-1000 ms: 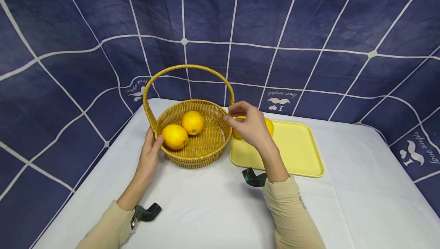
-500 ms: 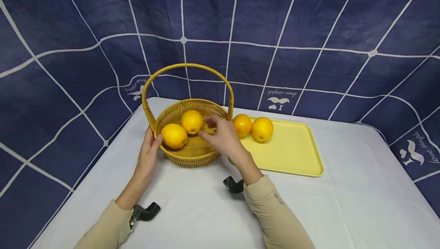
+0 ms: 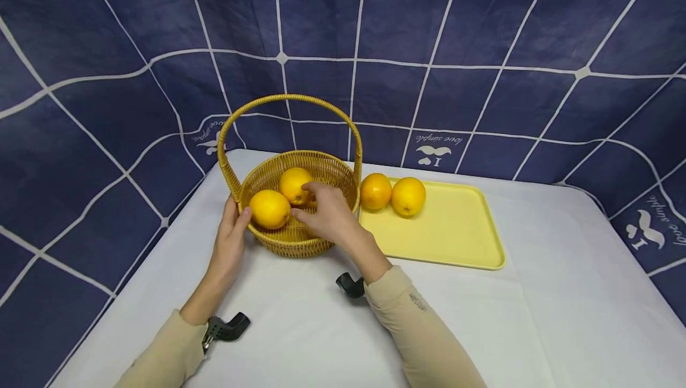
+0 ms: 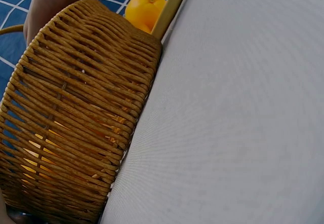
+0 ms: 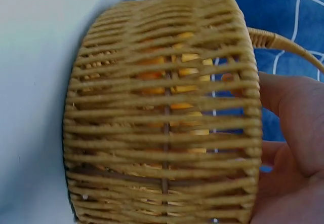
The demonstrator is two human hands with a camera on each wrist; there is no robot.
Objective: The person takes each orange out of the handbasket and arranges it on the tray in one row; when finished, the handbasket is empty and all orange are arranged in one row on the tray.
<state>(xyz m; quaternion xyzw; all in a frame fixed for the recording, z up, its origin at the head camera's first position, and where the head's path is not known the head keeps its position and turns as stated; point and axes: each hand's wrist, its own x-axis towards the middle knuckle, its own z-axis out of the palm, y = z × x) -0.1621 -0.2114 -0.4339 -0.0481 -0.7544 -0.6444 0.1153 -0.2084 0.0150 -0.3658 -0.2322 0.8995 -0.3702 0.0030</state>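
Note:
A round wicker basket point(image 3: 296, 249) with a tall hoop handle stands on the white cloth. My left hand point(image 3: 229, 245) grips its left rim, thumb on the inner side. Two oranges lie in it: a front orange point(image 3: 270, 209) by the left rim and a rear orange point(image 3: 292, 184) just behind. My right hand point(image 3: 328, 212) reaches in over the right rim with fingers and thumb apart. Its forefinger overlaps the rear orange, and its thumb tip is at the front orange's right side. In the right wrist view, the basket's wall point(image 5: 152, 133) partly hides that hand.
A yellow rectangular tray point(image 3: 450, 230) lies right of the basket, close to it. Two more oranges sit at its left end, a left one point(image 3: 376, 191) and a right one point(image 3: 408, 196). A blue checked curtain point(image 3: 482, 37) hangs behind the table.
My right hand has moved left, from in front of the oranges on the tray to inside the basket, uncovering those oranges. My left hand stays on the rim.

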